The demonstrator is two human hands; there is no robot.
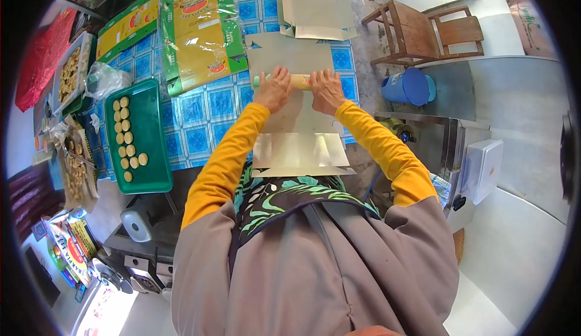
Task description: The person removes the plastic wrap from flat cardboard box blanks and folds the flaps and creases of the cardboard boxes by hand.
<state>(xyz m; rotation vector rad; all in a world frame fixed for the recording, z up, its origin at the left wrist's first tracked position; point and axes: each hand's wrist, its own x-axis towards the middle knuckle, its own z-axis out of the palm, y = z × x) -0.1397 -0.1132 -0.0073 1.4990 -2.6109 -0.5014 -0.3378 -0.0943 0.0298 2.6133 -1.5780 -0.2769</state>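
Note:
A flat cardboard box blank [290,112] lies in front of me at the table's edge, its plain greyish inner side up. Across its middle a folded-over flap [301,82] shows a yellow and green printed face. My left hand [275,89] grips the left end of this fold, fingers bent over it. At the right end, my right hand [327,91] grips the same fold, fingers curled over its far side. Both thumbs are hard to make out. The blank's near panel [296,151] reaches towards my apron.
More plain blanks [318,12] lie beyond. Printed yellow-green cardboard [200,33] is at left on the blue tablecloth [206,115]. A green tray [154,154] holds several round pastries [128,137]. On the right stand a wooden chair [414,30] and a blue bucket [405,86].

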